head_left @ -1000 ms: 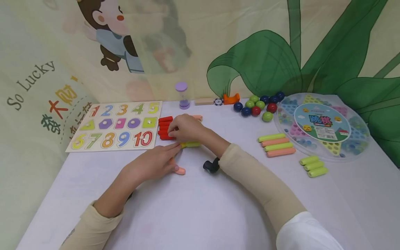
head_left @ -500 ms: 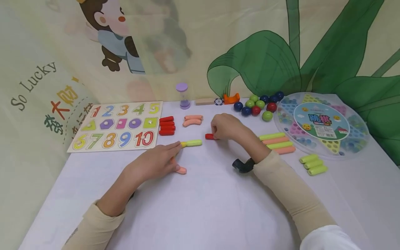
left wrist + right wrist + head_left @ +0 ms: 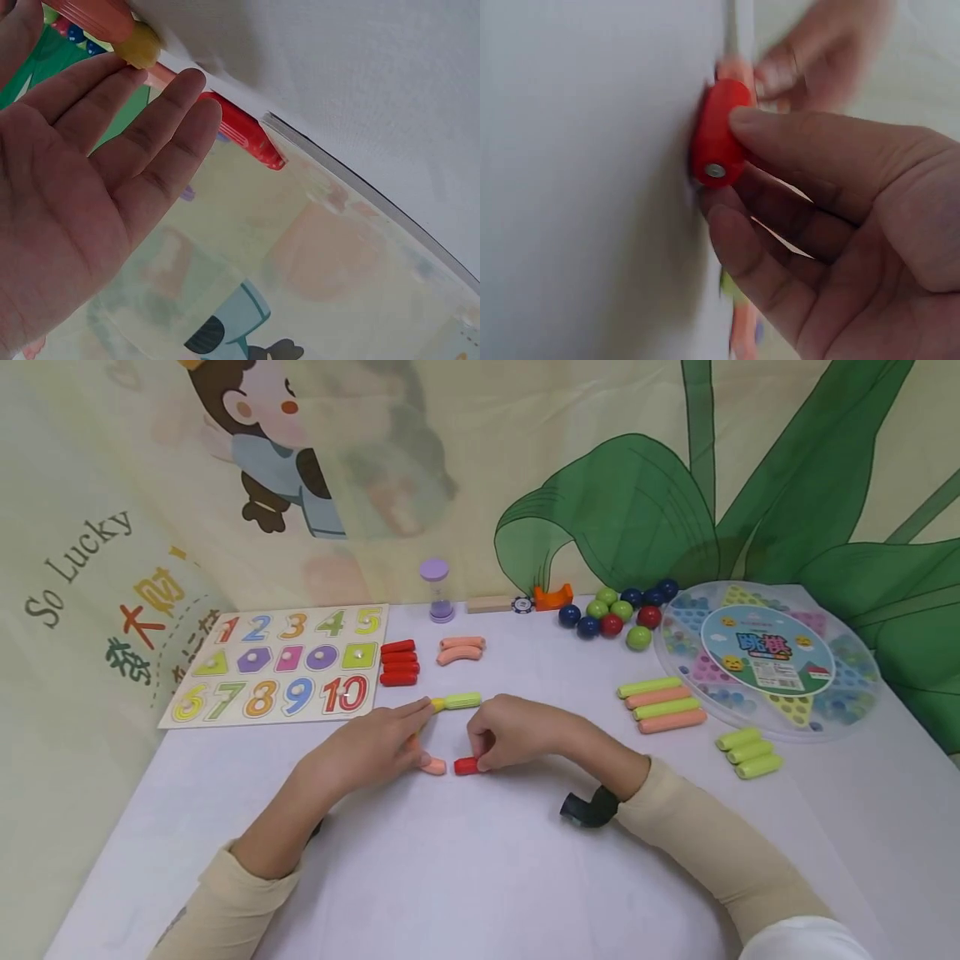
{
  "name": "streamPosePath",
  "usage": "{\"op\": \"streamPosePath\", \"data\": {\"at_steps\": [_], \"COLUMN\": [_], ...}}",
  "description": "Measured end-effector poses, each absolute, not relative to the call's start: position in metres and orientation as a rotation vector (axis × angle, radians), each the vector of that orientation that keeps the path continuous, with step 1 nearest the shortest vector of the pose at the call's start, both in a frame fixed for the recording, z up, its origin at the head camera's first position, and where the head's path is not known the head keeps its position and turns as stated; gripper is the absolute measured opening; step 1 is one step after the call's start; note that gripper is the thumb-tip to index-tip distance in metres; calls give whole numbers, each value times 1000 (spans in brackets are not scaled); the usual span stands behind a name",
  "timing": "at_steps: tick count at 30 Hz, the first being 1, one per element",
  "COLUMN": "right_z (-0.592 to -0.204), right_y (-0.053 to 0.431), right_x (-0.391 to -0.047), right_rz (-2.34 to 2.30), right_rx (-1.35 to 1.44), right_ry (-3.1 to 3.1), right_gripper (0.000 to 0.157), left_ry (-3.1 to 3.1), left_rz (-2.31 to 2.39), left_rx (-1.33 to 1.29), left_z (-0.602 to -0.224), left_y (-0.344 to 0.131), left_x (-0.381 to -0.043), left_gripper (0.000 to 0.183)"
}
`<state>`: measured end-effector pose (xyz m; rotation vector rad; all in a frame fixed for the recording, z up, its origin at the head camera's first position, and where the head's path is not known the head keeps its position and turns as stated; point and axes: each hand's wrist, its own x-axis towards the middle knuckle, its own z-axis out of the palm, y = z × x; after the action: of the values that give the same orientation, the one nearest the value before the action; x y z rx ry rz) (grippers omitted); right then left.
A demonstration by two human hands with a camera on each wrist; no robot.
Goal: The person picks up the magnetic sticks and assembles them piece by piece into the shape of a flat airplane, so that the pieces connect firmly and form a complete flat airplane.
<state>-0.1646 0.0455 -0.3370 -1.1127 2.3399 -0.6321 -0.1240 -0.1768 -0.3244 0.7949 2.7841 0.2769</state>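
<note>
My right hand [image 3: 517,732] pinches a short red magnetic rod [image 3: 724,131] between thumb and fingers; a silver metal dot shows in the rod's end. In the head view the red rod lies close to the end of a peach rod [image 3: 433,766]. My left hand [image 3: 375,746] lies over that peach rod, thumb near its end, fingers straight. The fingertips reach a yellow ball [image 3: 139,46], from which a ribbed green rod [image 3: 461,701] extends right. The left palm [image 3: 60,195] faces its wrist camera, and the hand hides part of the peach rod in the head view.
Several red rods [image 3: 399,668] lie beside a number puzzle board [image 3: 270,664]. Behind them are two curved peach rods [image 3: 461,654] and an hourglass [image 3: 435,589]. To the right are shiny balls [image 3: 611,626], green and peach rods [image 3: 666,710], and a round Chinese checkers box [image 3: 768,656].
My right hand has taken a red rod from the red row, carried it right, then brought it toward me and left, beside the peach rod's end. My left hand stays in place.
</note>
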Motion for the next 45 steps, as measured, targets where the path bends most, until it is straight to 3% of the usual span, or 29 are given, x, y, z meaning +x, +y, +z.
{"op": "streamPosePath", "data": {"at_steps": [4,22,35,40,45], "right_z": [-343,-342,-330,-317,-315], "right_y": [27,30,74,106,145], "right_x": [-153,-158,-202,-221,-238], "right_rz": [-709,-677,-527,-478,-483], "right_rx": [-1249,-1184,-882,-634,-332], "right_ry": [2345,2382,2437,2698,3018], "right_gripper": [12,9,10,8,20], "left_ry": [2754,2739,2667,2679,2672], "left_rz": [279,289,335,315,321], "left_rx": [768,741,723,747,758], "left_z": [-324,-323,-324,-326,-326], "left_y": [-176,-180,-180,-178,-179], "left_x": [-125,-127,-128,-128,-128], "left_gripper": [71,71,81,81,80]}}
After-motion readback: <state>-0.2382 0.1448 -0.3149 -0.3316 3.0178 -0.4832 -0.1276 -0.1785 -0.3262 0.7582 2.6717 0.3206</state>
